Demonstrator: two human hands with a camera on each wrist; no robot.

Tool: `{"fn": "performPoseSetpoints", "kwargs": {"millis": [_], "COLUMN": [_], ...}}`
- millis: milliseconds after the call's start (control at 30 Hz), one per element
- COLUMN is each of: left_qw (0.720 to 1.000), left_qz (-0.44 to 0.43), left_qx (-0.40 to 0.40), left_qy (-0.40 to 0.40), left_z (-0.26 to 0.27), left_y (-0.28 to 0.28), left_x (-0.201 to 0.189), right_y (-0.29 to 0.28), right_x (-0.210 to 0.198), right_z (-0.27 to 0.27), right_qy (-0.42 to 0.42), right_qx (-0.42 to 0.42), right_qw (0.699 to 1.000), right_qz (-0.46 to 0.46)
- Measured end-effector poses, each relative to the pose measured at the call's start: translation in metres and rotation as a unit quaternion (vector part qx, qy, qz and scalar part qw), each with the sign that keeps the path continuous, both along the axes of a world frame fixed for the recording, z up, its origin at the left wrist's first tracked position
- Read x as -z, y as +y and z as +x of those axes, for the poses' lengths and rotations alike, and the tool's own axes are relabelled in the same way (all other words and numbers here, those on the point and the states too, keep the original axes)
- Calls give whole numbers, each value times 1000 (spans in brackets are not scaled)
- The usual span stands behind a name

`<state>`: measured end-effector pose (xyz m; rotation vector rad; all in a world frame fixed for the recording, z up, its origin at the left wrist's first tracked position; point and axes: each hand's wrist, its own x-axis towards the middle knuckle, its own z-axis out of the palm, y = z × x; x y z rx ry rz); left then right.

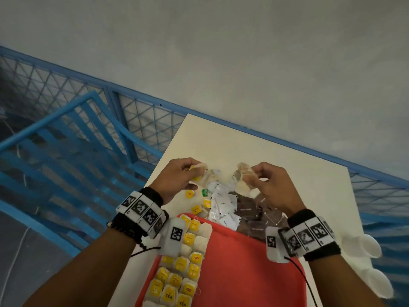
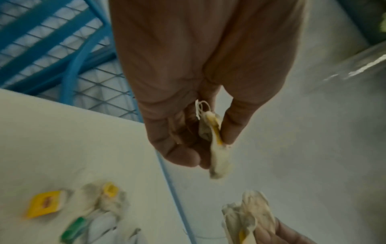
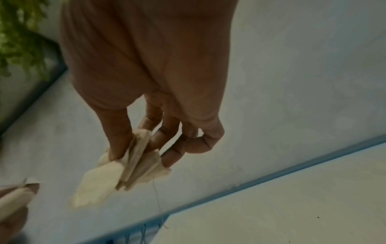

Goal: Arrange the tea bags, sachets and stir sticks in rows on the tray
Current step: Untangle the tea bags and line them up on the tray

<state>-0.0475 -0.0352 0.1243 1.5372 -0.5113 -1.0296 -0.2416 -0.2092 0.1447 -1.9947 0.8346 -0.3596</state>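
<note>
- Left hand (image 1: 177,176) — grip pinching a tea bag (image 2: 217,148) above the bench (image 1: 221,138)
- Right hand (image 1: 269,185) — grip pinching several tea bags (image 3: 125,171)
- Red tray (image 1: 243,262) holds rowed tea bags

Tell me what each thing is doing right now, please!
Left hand: lifted, pinching one tea bag.
Right hand: lifted, pinching a bunch of tea bags.
Red tray: flat on the table, tea bag rows filling its left side only.
White sachets: loose pile beyond the tray.
Brown sachets: loose pile beside them.
</note>
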Motion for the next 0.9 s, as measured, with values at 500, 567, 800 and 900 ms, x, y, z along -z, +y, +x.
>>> {"fn": "performPoseSetpoints", "kwargs": {"millis": [500,567,800,900], "left_qw": [993,991,881,851], "left_qz": [-67,-17,-31,-37], "left_qx": [58,21,22,-16], "left_qy": [78,134,472,524], "left_z": [-79,-102,-159,-164], "left_y": [-2,10,49,58], "left_x": [-74,-45,12,19], "right_y": [68,83,136,153], "right_x": [-40,-37,-3,13], "right_z": [-99,-107,-98,-88], "right_qy": [-173,-193,-87,35], "right_qx": [53,33,17,20], "right_qw": [951,930,965,999], "right_qz": [250,310,246,17]}}
